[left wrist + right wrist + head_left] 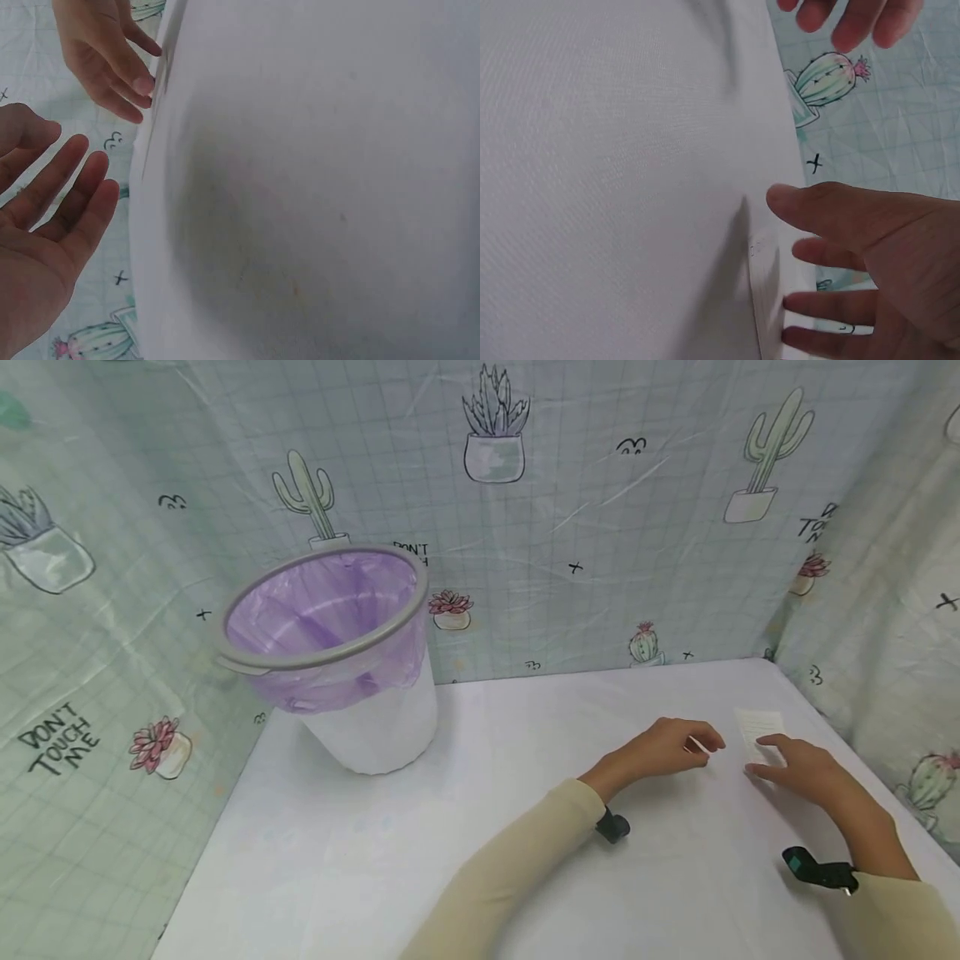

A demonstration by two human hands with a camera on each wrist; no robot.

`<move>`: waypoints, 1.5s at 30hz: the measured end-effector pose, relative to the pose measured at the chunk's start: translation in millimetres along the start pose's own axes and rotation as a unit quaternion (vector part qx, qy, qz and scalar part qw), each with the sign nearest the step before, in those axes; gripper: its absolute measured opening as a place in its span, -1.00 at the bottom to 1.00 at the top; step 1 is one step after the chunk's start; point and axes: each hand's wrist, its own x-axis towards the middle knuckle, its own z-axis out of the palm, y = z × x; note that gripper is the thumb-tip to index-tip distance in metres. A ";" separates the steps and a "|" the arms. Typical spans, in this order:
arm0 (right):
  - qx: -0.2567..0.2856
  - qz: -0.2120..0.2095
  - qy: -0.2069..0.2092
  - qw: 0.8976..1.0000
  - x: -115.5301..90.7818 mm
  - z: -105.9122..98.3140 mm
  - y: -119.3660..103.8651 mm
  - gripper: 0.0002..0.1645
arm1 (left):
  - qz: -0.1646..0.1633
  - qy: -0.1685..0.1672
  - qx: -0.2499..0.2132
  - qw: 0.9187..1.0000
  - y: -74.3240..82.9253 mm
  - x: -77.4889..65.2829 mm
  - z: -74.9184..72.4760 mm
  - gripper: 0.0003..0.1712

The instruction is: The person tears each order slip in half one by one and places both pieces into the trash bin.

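Note:
A small white sheet of lined paper (759, 723) lies flat near the right end of the table; whether it is one sheet or a thin pad I cannot tell. My right hand (808, 770) is over its near right part, fingers and thumb spread apart, gripping nothing. In the right wrist view the fingertips come close to the paper (763, 300); contact is unclear. My left hand (672, 748) hovers just left of the paper with loosely bent fingers and nothing in them. Both hands also appear in the left wrist view, with the left palm (37, 277) empty.
At the back left of the white table (540, 735) stands a white bin (375, 735) with a grey rim, lined with a purple bag (322, 602). A cactus-printed curtain (570, 510) encloses the table at the back and sides. Each wrist carries a small black device.

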 end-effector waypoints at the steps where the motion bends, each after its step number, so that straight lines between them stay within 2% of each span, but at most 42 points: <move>1: -0.002 -0.010 0.007 1.000 -0.1 0.2 -0.8 -0.10 | -0.003 0.000 -0.001 1.000 -2.1 1.1 0.4 -0.66; 3: -0.004 -0.032 0.020 0.999 -0.4 1.1 -2.3 -0.19 | -0.012 0.001 0.000 1.000 -6.2 4.0 1.7 -0.64; 6: 0.001 -0.057 0.027 0.998 -1.9 2.5 -5.9 -0.27 | -0.027 -0.003 0.028 0.999 -10.2 10.2 3.6 -0.58; 10: 0.009 -0.099 0.030 0.995 -6.0 5.6 -10.5 -0.35 | -0.035 -0.040 0.093 0.994 -13.2 21.3 5.8 -0.39; 12: 0.012 -0.123 0.032 0.992 -8.1 7.6 -12.0 -0.39 | -0.028 -0.072 0.127 0.989 -15.2 26.7 7.6 -0.30; 15: 0.013 -0.149 0.036 0.988 -10.2 10.7 -12.6 -0.42 | -0.042 -0.127 0.164 0.977 -19.0 33.4 13.2 -0.22; 17: 0.009 -0.148 0.040 0.988 -9.4 12.1 -11.5 -0.41 | -0.066 -0.156 0.184 0.968 -20.9 37.4 17.1 -0.19; 20: -0.007 -0.124 0.048 0.991 -6.8 13.0 -10.1 -0.35 | -0.093 -0.183 0.212 0.955 -21.4 41.2 21.1 -0.17; 25: -0.032 -0.097 0.049 0.994 0.1 15.0 -14.0 -0.26 | -0.074 -0.180 0.270 0.943 -19.9 42.6 21.0 -0.20; 29: -0.051 -0.099 0.045 0.993 1.3 15.7 -20.5 -0.23 | -0.056 -0.166 0.296 0.939 -16.6 39.6 19.6 -0.26; 34: -0.066 -0.096 0.054 0.992 -4.9 14.7 -24.5 -0.21 | -0.050 -0.147 0.307 0.939 -8.2 35.2 19.6 -0.38; 39: -0.060 -0.066 0.019 0.996 -7.8 14.2 -27.0 -0.09 | -0.066 -0.139 0.315 0.937 -4.8 31.9 21.2 -0.45; 42: -0.072 -0.057 0.002 0.996 -9.2 13.7 -28.8 -0.08 | -0.063 -0.138 0.309 0.939 -6.1 30.6 21.5 -0.47; 45: -0.086 -0.075 0.006 0.993 -8.9 15.0 -30.4 -0.14 | -0.062 -0.136 0.295 0.944 -9.5 29.8 20.6 -0.51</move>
